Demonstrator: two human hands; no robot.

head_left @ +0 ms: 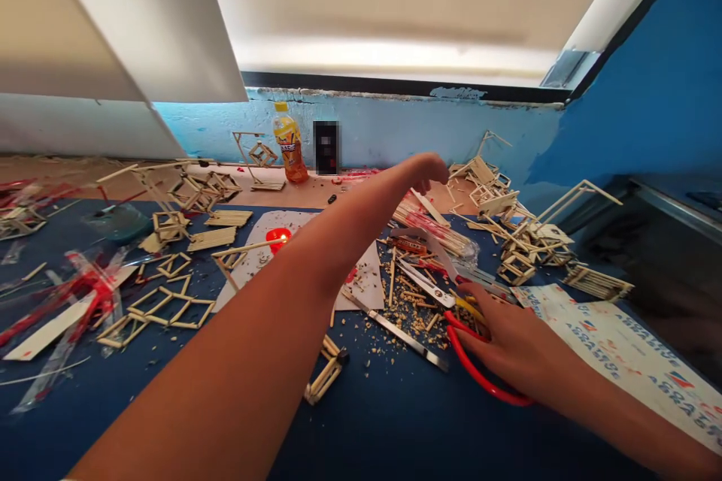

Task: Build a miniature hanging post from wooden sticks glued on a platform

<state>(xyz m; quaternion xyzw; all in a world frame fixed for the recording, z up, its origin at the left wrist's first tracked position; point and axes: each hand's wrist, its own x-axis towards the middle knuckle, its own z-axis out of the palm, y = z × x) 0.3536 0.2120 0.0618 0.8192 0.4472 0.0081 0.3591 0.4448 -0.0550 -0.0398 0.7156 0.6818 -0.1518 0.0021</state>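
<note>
My left hand (pixel 427 171) reaches across to the far side of the table, its wrist bent and its fingers curled down. It hangs by a plastic-wrapped bundle of thin wooden sticks (pixel 443 233); the fingertips are mostly hidden. My right hand (pixel 505 327) is closed around the handles of a pair of red-handled scissors (pixel 477 368), whose blades point away to the upper left. A slim metal-bladed tool (pixel 403 334) lies left of the scissors. Chips and cut stick ends (pixel 414 308) are scattered around the blades.
A red candle (pixel 277 240) burns on a white sheet (pixel 259 229), left of my forearm. Stick-built frames (pixel 169 308) lie to the left; more models (pixel 519 255) stand at right. A drink bottle (pixel 289 146) stands by the wall. Printed paper (pixel 614 346) lies right.
</note>
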